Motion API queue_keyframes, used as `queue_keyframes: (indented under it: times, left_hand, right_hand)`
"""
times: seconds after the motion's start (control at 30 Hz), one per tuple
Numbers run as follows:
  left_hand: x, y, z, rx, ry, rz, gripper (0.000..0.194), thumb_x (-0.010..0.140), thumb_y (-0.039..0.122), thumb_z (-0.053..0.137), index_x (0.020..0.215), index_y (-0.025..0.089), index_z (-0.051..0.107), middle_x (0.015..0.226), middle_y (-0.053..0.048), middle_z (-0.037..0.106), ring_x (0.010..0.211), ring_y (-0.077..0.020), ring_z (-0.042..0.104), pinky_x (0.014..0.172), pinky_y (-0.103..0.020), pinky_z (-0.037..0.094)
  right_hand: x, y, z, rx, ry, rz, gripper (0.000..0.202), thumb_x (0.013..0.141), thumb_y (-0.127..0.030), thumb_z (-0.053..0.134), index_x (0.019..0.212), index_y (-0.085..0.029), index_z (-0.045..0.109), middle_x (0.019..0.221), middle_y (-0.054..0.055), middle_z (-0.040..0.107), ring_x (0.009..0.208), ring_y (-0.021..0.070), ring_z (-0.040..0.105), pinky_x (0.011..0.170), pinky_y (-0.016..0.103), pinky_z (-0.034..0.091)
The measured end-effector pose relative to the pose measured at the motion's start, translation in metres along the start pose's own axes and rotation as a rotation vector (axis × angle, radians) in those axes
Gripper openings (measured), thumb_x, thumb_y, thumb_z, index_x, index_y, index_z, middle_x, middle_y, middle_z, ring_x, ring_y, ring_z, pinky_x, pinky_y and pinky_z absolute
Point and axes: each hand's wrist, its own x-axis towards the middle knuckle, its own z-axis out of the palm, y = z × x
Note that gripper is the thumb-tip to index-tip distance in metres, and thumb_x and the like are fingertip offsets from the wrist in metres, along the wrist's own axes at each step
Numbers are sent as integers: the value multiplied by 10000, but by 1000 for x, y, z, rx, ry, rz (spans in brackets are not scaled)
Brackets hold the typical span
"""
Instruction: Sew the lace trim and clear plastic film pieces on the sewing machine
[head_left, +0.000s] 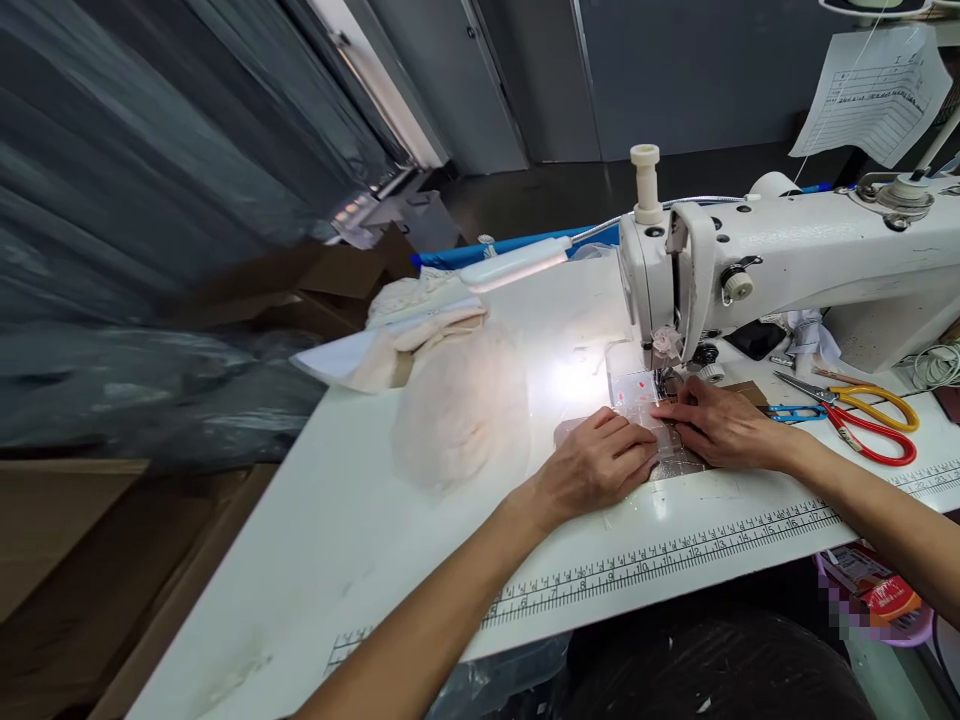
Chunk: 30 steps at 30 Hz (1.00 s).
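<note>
A white sewing machine (810, 255) stands on the table, its lamp lighting the needle area. Under its presser foot (666, 382) lies a piece of sheer, whitish fabric (637, 390) with small red marks. My left hand (600, 455) presses on this fabric just left of the foot, fingers together and bent. From the right, my right hand (716, 425) holds the fabric close to the foot, index finger and thumb toward it. What lies beneath the fingers is partly hidden. Left of my hands rests a pile of sheer pale pink fabric pieces (461, 415).
Red-and-yellow-handled scissors (870, 415) and blue thread snips (796, 412) lie right of my right hand. A printed ruler strip (652, 560) runs along the table's front edge. Cardboard boxes (112, 570) stand at left; a pink basket (911, 625) sits below the table at right.
</note>
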Motion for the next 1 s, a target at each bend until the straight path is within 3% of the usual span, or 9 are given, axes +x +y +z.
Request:
queue_keyframes:
  times: [0.13, 0.23, 0.4, 0.5, 0.63, 0.8, 1.0]
  left_hand:
    - [1, 4, -4, 49, -82, 36, 189, 942, 143, 513, 802, 169, 637, 833, -20, 733, 632, -126, 610, 579, -294, 452]
    - [2, 7, -5, 59, -111, -2, 218, 957, 162, 495, 799, 174, 645, 837, -23, 734, 653, -131, 623, 608, -303, 480]
    - [0, 8, -1, -19, -8, -25, 170, 954, 131, 500, 872, 147, 648, 964, -66, 744, 852, -161, 691, 737, -316, 567]
    - [-2, 8, 2, -28, 49, -16, 136, 951, 129, 518, 890, 134, 640, 970, -73, 746, 901, -168, 705, 763, -319, 597]
    - [-2, 8, 3, 12, 79, 0, 114, 945, 132, 528, 888, 124, 627, 986, -80, 747, 897, -176, 715, 783, -332, 619]
    - [-2, 7, 4, 101, 65, 33, 117, 943, 126, 522, 883, 126, 622, 920, -64, 752, 814, -165, 723, 726, -311, 630]
    - [-4, 4, 7, -16, 63, -39, 92, 934, 158, 559, 888, 132, 633, 932, -58, 744, 838, -162, 718, 777, -322, 625]
  right_hand:
    - [7, -15, -4, -175, -86, 106, 377, 878, -159, 433, 1210, -187, 610, 1004, 139, 586, 885, 253, 548, 687, 346, 470]
    - [7, -12, -5, -169, -96, 129, 348, 875, -168, 430, 1170, -179, 613, 997, 141, 595, 826, 237, 549, 635, 321, 440]
    - [-4, 14, -3, 84, 37, 51, 406, 929, -217, 397, 1299, -210, 564, 948, 81, 601, 777, 176, 562, 715, 311, 479]
    - [-10, 25, 1, 109, 74, -19, 430, 937, -211, 394, 1327, -244, 572, 1002, 79, 577, 810, 164, 575, 758, 326, 502]
    - [-8, 20, 7, -17, 79, -84, 415, 965, -274, 389, 1333, -263, 579, 987, 100, 544, 821, 193, 551, 727, 349, 518]
    - [0, 2, 7, -160, 7, 20, 396, 970, -299, 395, 1330, -280, 560, 994, 117, 551, 787, 212, 513, 676, 355, 495]
    - [-6, 6, 4, 10, 39, 64, 420, 994, -324, 336, 1351, -241, 541, 1029, 117, 546, 832, 200, 553, 775, 374, 515]
